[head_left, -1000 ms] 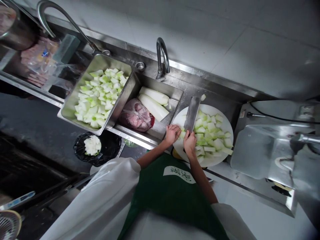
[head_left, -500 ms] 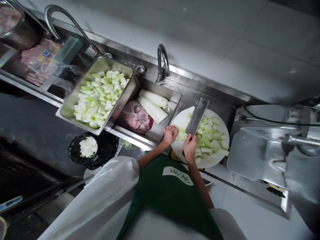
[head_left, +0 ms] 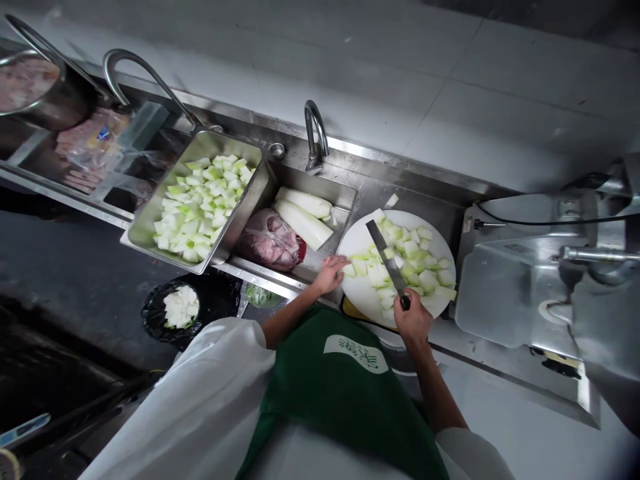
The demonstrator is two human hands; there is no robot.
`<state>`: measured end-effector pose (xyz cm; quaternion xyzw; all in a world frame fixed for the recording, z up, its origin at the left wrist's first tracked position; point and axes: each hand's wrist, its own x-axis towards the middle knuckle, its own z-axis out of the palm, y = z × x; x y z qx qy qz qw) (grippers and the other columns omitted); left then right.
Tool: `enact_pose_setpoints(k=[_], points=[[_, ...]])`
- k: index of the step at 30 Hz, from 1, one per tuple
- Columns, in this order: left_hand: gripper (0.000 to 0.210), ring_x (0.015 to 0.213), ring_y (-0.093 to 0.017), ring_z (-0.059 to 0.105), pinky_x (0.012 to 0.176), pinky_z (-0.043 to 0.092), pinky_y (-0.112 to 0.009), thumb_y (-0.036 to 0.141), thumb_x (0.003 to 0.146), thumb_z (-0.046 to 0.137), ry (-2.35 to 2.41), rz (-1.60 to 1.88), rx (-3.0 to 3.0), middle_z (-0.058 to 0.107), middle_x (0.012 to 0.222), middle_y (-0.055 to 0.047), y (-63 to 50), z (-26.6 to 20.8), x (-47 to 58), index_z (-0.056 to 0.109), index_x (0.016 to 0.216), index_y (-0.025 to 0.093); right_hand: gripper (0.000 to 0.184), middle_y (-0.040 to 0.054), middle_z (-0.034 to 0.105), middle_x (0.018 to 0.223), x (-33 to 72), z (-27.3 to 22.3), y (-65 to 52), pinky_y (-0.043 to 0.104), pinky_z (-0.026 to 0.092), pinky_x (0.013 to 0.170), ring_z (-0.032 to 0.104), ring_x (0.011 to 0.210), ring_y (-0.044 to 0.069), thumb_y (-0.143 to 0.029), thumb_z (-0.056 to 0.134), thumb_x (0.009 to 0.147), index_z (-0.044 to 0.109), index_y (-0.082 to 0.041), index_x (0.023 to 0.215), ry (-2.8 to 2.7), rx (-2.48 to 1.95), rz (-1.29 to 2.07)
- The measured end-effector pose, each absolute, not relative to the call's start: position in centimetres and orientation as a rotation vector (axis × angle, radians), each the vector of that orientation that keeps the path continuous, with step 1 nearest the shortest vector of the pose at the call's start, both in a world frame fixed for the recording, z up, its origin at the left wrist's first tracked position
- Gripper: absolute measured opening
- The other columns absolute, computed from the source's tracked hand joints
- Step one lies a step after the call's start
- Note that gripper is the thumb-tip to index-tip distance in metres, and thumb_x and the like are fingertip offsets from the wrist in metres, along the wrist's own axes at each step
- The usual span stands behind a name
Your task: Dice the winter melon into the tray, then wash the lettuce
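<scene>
My right hand [head_left: 414, 319] grips the dark handle of a cleaver [head_left: 386, 257], whose blade is turned nearly edge-on over the round white cutting board [head_left: 360, 297]. Under and around the blade lie chunks of a peeled, pale green gourd-like vegetable [head_left: 413, 257]. At the board's left edge, my left hand [head_left: 331, 273] has its fingers stretched toward the nearest chunks, and I see nothing held in it. One loose piece [head_left: 392, 200] lies on the steel counter behind the board.
A deep steel pan [head_left: 131, 235] of cut chunks stands left. In the sink [head_left: 345, 193] are two long peeled vegetables [head_left: 303, 223] and bagged meat [head_left: 273, 240]. A faucet [head_left: 315, 137] rises behind. A steel machine [head_left: 487, 293] stands right; a black-bagged bin [head_left: 215, 300] is below left.
The cleaver has swung from broad side to nearly edge-on as my right hand moved right and toward me. My left hand has shifted slightly left, its fingers straighter. A piece now lies behind the board.
</scene>
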<state>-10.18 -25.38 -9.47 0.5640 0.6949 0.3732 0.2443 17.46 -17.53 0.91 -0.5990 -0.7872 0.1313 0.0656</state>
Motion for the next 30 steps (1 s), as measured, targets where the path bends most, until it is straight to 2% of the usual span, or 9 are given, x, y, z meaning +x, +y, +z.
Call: enact_pose_setpoints(k=[6, 10, 12, 15, 18, 20, 24, 27, 30], points=[[0.042, 0.116, -0.032, 0.055, 0.102, 0.044, -0.050, 0.042, 0.089, 0.076, 1.932, 0.755, 1.598, 0.068, 0.125, -0.011, -25.7, -8.6, -9.1, 0.073, 0.127, 0.024, 0.043, 0.0155, 0.077, 0.090, 17.4, 0.7, -17.7, 0.031, 0.042, 0.069, 0.069, 0.077, 0.025, -0.042, 0.049, 0.099, 0.072, -0.012, 0.119, -2.330, -1.638, 0.245], [0.024, 0.102, -0.025, 0.061, 0.095, 0.049, -0.043, 0.037, 0.100, 0.061, 2.033, 1.125, 1.589, 0.073, 0.103, -0.009, -27.5, -6.1, -7.6, 0.078, 0.103, 0.020, 0.031, 0.0129, 0.076, 0.087, 18.1, 0.6, -16.7, 0.030, 0.040, 0.068, 0.066, 0.076, 0.024, -0.037, 0.059, 0.094, 0.072, -0.014, 0.110, -2.366, -1.492, 0.071], [0.023, 0.100, -0.022, 0.063, 0.094, 0.051, -0.041, 0.029, 0.103, 0.054, 2.087, 1.414, 1.634, 0.074, 0.100, -0.008, -28.0, -3.5, -7.7, 0.076, 0.103, 0.020, 0.024, 0.0124, 0.074, 0.087, 18.1, 0.9, -15.8, 0.030, 0.041, 0.070, 0.065, 0.080, 0.024, -0.034, 0.062, 0.093, 0.070, -0.015, 0.105, -2.422, -1.400, 0.010], [0.027, 0.119, -0.025, 0.062, 0.106, 0.047, -0.045, 0.025, 0.102, 0.055, 2.125, 1.500, 1.960, 0.074, 0.119, -0.009, -27.7, 1.4, -9.3, 0.072, 0.123, 0.023, 0.017, 0.0109, 0.071, 0.087, 16.9, 2.0, -14.4, 0.031, 0.041, 0.074, 0.063, 0.085, 0.025, -0.030, 0.065, 0.093, 0.068, -0.016, 0.103, -2.533, -1.196, -0.071], [0.043, 0.145, -0.030, 0.048, 0.121, 0.033, -0.052, 0.034, 0.104, 0.053, 2.134, 1.068, 2.371, 0.061, 0.150, -0.010, -27.0, 5.6, -11.5, 0.060, 0.146, 0.029, 0.014, 0.0099, 0.070, 0.089, 12.9, 3.5, -13.1, 0.031, 0.039, 0.075, 0.061, 0.086, 0.025, -0.027, 0.068, 0.093, 0.067, -0.017, 0.103, -2.660, -0.939, -0.095], [0.053, 0.155, -0.033, 0.036, 0.126, 0.024, -0.057, 0.046, 0.105, 0.051, 2.160, 0.764, 2.449, 0.047, 0.164, -0.008, -27.0, 7.1, -13.4, 0.050, 0.156, 0.033, 0.014, 0.0100, 0.069, 0.090, 8.6, 4.6, -12.8, 0.032, 0.037, 0.074, 0.059, 0.085, 0.024, -0.026, 0.069, 0.093, 0.066, -0.017, 0.103, -2.742, -0.790, -0.081], [0.073, 0.161, -0.040, 0.021, 0.128, 0.009, -0.067, 0.070, 0.098, 0.048, 2.388, 0.497, 2.229, 0.031, 0.172, -0.004, -29.9, 7.1, -19.2, 0.037, 0.163, 0.038, 0.019, 0.0123, 0.068, 0.095, -2.7, 6.7, -14.8, 0.033, 0.036, 0.076, 0.059, 0.090, 0.026, -0.026, 0.070, 0.094, 0.065, -0.016, 0.110, -2.908, -0.512, -0.015], [0.080, 0.162, -0.042, 0.013, 0.127, 0.002, -0.070, 0.074, 0.097, 0.044, 2.621, 0.421, 1.952, 0.024, 0.174, -0.004, -34.1, 6.4, -24.8, 0.031, 0.166, 0.036, 0.025, 0.0149, 0.068, 0.104, -11.7, 8.3, -18.1, 0.034, 0.037, 0.080, 0.059, 0.098, 0.027, -0.027, 0.063, 0.098, 0.062, -0.015, 0.120, -3.046, -0.298, 0.030], [0.082, 0.163, -0.042, 0.007, 0.128, 0.000, -0.069, 0.074, 0.098, 0.040, 2.733, 0.350, 1.742, 0.021, 0.175, -0.004, -37.9, 6.0, -30.6, 0.025, 0.167, 0.033, 0.026, 0.0170, 0.067, 0.111, -19.1, 9.7, -21.2, 0.034, 0.037, 0.082, 0.059, 0.102, 0.028, -0.025, 0.054, 0.103, 0.058, -0.015, 0.127, -3.150, -0.154, 0.011]])
